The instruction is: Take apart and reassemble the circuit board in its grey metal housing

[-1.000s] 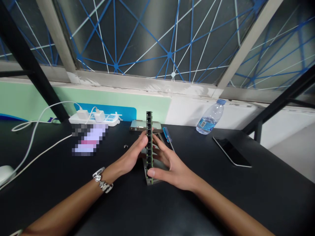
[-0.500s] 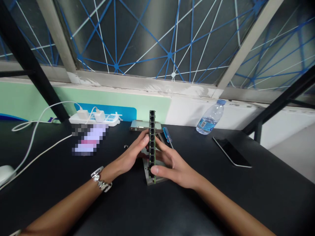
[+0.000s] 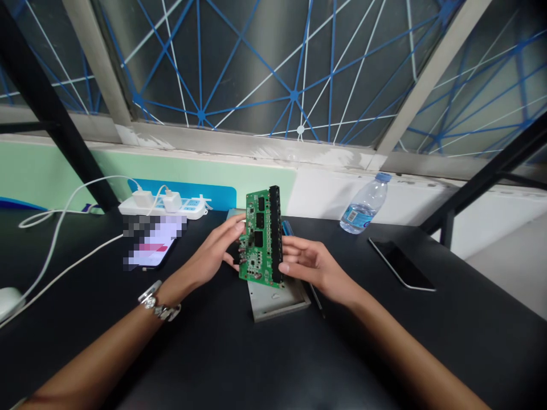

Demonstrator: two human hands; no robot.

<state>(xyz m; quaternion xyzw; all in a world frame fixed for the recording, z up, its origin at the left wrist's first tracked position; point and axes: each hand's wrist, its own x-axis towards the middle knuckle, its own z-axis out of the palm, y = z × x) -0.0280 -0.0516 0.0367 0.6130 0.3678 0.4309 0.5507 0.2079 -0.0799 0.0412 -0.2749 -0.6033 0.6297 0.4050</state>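
A green circuit board (image 3: 257, 250) with black chips and a row of black ports down its right side is held upright, tilted, above a grey metal tray (image 3: 280, 302). My left hand (image 3: 213, 250) grips the board's left edge, with its fingers partly behind it. My right hand (image 3: 314, 265) holds the port side, its thumb on the front near the lower end. Beneath and behind the board, the tray is partly hidden. A screwdriver with a blue handle (image 3: 288, 228) lies on the right, partly covered by my right hand.
A water bottle (image 3: 366, 205) leans at the back right, near a dark phone (image 3: 401, 265). Back left are a power strip (image 3: 192, 208) with chargers and cables and a lit phone (image 3: 156, 245). A white object (image 3: 12, 302) sits at the far left edge.
The board has turned from edge-on to show its green face and has risen off the tray. My left hand has moved left and my right hand slightly right and up.
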